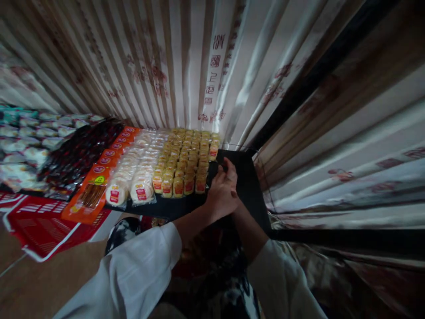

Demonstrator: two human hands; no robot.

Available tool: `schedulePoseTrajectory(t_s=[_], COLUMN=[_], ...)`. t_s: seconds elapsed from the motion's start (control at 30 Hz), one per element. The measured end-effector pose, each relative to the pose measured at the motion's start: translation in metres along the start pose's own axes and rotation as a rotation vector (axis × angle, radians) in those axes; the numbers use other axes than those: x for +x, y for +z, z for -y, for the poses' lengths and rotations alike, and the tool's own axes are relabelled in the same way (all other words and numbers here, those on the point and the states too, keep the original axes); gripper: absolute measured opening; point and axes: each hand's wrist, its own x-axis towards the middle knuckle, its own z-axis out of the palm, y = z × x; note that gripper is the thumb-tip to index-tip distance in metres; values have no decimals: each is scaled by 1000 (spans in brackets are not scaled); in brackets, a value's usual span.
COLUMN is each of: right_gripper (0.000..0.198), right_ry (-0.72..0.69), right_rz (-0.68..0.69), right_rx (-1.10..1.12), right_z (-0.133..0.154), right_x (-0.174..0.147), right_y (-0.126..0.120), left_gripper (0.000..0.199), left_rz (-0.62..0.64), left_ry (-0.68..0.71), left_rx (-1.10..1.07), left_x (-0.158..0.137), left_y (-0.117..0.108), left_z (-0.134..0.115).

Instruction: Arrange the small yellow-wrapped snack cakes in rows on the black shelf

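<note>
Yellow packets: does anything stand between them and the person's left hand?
Nothing visible does. The left hand is beside the right end of the yellow packets, over the black table; blur hides whether they touch.

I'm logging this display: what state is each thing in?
Left hand: overlapping the right hand
Right hand: partly hidden
Yellow packets: wrapped, in rows
White round packs: wrapped, two rows
Orange packets: overlapping, front one overhanging
Dark packs: bunched together
Leftmost packs: in rows, blurred
Red basket: partly hidden
Curtain: hanging in folds
</note>
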Motion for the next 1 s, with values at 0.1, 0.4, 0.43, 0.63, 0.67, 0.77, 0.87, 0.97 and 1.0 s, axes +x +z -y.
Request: schedulePoseTrajectory(t_s=[0.1,0.4,0.43,0.63,0.67,0.77,0.87,0.97,1.0], right_gripper=[38,33,32,33,34,38,35,27,27], right_ry=[114,103,98,173,185,173,136,151,159], right_rz=[-46,53,88,535,654,944,1085,1092,1073], right_rx=[10,32,23,-63,-81,-102,-159,-245,-252], right_z=[4,49,54,52,49,42,41,39,38], right_x=[-32,-163,-177,-239,-244,-249,-250,-253,-255], right_y=[-12,-46,-48,-38,-33,-18,-5,4,6], left_gripper=[28,47,48,43,41,36,34,33,32], left_rz=[20,255,275,256,229,170,137,112,96], left_ry=[93,148,132,-47,-100,-293,-501,-660,-703], left_rx=[-10,-300,-323,-320,-311,-297,-329,-313,-297], left_x=[-38,-176,-189,-233,-235,-235,-231,-227,-227], left_y=[2,-12,-13,-5,-3,0,3,5,6], left_z=[8,38,41,71,78,95,107,122,128])
